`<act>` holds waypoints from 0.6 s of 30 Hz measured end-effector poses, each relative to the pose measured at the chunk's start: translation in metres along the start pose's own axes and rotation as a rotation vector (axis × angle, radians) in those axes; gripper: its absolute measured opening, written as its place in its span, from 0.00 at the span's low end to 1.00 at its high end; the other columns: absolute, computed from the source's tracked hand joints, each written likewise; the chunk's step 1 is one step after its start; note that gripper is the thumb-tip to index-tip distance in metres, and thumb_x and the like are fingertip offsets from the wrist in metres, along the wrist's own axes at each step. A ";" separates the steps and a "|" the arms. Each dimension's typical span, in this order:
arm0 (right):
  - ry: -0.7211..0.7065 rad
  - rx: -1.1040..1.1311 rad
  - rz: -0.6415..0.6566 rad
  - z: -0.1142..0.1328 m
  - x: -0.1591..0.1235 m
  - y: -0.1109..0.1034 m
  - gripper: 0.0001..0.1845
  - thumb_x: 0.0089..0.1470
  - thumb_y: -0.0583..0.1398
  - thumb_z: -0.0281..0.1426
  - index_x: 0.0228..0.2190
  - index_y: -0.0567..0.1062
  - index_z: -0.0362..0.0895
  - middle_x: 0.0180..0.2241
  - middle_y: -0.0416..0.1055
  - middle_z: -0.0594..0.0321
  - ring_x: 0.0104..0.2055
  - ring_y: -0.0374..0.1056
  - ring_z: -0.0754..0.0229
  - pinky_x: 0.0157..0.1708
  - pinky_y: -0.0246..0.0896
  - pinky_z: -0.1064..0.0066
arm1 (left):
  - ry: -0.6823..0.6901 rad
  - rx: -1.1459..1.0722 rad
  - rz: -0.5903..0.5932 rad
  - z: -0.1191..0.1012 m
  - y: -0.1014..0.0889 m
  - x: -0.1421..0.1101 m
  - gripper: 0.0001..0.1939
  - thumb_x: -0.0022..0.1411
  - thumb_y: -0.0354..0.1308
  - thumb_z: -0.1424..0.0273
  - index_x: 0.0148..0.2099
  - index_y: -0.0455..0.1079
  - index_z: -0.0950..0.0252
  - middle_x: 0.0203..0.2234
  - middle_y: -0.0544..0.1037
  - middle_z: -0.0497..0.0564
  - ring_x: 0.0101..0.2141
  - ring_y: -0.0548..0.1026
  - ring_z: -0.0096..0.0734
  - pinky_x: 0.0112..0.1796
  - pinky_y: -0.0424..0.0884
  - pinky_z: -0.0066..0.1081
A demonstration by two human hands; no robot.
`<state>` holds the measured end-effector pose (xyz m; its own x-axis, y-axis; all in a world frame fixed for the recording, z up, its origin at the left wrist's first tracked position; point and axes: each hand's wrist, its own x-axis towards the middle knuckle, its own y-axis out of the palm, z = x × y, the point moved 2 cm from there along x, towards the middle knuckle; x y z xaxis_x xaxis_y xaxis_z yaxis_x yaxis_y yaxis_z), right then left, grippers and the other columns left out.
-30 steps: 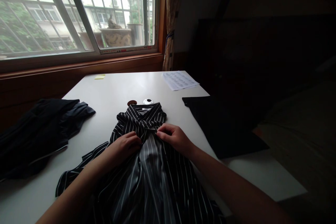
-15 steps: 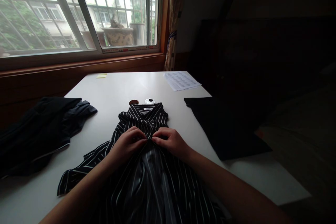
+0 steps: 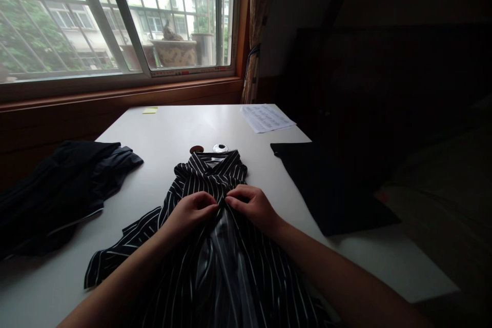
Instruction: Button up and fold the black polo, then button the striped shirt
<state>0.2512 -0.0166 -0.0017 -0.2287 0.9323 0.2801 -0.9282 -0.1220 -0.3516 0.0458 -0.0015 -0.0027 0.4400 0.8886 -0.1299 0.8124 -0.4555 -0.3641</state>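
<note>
A black shirt with white stripes [image 3: 265, 266] lies face up on the white table [image 3: 172, 128], collar toward the window. Its front is joined near the collar and parts below my hands, showing the dark inside. My left hand [image 3: 200, 207] pinches the left front edge at chest height. Just across from it, my right hand [image 3: 249, 202] pinches the right front edge, its thumb and forefinger close to the left fingertips. Any button between the fingers is too small to make out. One striped sleeve spreads out to the left.
Dark folded clothing [image 3: 57, 189] lies on the left, and a black cloth [image 3: 326, 184] covers part of the right side. Beyond the collar sit a brown disc [image 3: 196, 149] and a silver round object [image 3: 220, 148]. Printed sheets [image 3: 267, 118] and a yellow note [image 3: 149, 110] lie farther back.
Both hands have shifted very slightly right, and the left fingers have dropped a little. Each still pinches the shirt front.
</note>
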 end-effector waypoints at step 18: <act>-0.049 -0.164 0.090 -0.002 0.000 0.004 0.06 0.56 0.63 0.33 0.31 0.81 0.46 0.31 0.76 0.63 0.33 0.71 0.60 0.38 0.64 0.68 | -0.026 -0.052 0.000 0.001 -0.001 0.000 0.17 0.57 0.62 0.56 0.39 0.75 0.65 0.31 0.79 0.50 0.31 0.75 0.34 0.33 0.70 0.30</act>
<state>0.2481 -0.0170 -0.0048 -0.3262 0.9021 0.2825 -0.8440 -0.1433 -0.5169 0.0440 -0.0009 -0.0034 0.4305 0.8893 -0.1540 0.8315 -0.4572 -0.3156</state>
